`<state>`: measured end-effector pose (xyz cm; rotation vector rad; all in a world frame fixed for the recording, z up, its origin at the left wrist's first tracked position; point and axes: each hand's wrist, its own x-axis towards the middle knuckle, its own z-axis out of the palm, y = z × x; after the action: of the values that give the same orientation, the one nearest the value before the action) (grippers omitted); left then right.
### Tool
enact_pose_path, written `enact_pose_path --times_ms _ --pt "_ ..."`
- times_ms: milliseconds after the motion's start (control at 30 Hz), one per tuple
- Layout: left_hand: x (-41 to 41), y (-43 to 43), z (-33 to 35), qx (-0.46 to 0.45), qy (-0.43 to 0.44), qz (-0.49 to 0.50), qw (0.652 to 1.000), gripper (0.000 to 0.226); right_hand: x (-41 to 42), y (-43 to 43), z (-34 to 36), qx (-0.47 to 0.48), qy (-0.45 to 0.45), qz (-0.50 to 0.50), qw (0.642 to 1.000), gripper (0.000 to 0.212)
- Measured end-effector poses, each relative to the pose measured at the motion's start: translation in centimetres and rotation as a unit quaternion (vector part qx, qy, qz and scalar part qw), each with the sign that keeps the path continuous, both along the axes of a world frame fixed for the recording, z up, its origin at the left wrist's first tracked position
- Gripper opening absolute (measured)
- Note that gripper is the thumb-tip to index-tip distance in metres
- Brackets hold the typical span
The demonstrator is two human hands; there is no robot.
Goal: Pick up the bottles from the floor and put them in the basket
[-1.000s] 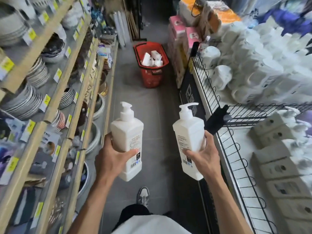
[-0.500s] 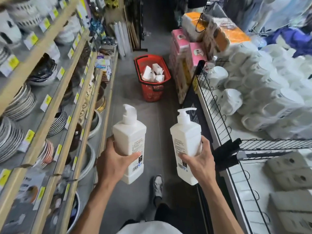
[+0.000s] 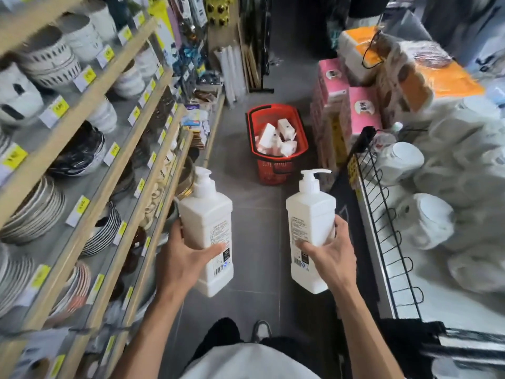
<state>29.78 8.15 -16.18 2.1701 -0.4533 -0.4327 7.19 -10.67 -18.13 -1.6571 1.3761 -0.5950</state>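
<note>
My left hand [image 3: 182, 258] grips a white pump bottle [image 3: 207, 217] upright at its lower half. My right hand [image 3: 332, 259] grips a second white pump bottle [image 3: 310, 214], also upright, its spout pointing right. Both are held at waist height over the grey aisle floor. Ahead on the floor stands a red basket [image 3: 274, 170] with several white bottles [image 3: 276, 138] lying inside it.
Wooden shelves [image 3: 82, 165] of plates and bowls line the left side. A black wire rack [image 3: 382, 214] with white wrapped goods runs along the right. Pink and orange packs [image 3: 352, 105] are stacked just right of the basket. My shoe [image 3: 261, 330] shows below.
I have walked forward down the aisle, so the red basket is nearer. Both hands still hold their bottles in the same way.
</note>
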Motion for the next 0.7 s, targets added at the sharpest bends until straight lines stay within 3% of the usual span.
enact_pose_path --times_ms 700 --pt "23.0 -23.7 -2.6 0.002 0.047 -0.021 0.999 0.085 20.8 -22.3 0.2 0.003 0.042 -0.006 0.999 0.080"
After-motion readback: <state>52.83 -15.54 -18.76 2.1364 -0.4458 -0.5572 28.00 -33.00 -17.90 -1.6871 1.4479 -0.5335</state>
